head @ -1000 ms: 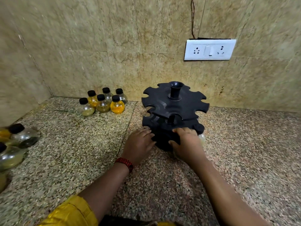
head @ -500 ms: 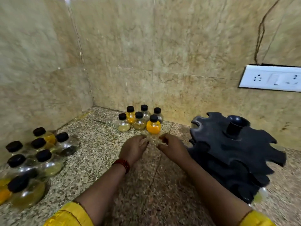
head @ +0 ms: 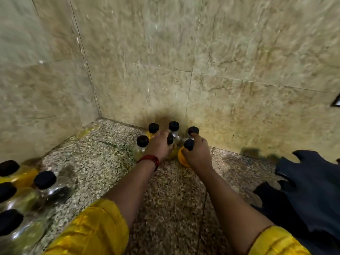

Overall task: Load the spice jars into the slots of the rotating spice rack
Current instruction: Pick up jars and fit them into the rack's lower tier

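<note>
Granite counter (head: 174, 199) holds many unloaded jars (head: 53, 190); left hand (head: 159, 147) grips a clear jar (head: 170, 139), right hand (head: 197, 156) the orange jar (head: 182, 159)

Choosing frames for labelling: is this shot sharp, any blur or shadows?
Head view: motion blur smears the wall and near jars; rack cropped, soft; dark shadow behind the back jars; left hand on a capped jar and right hand on the orange jar read clearly.

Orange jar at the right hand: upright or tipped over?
Upright: the orange jar shows its black cap straight above its body, neck held in the right hand. Whether it is off the counter, cannot tell.
</note>
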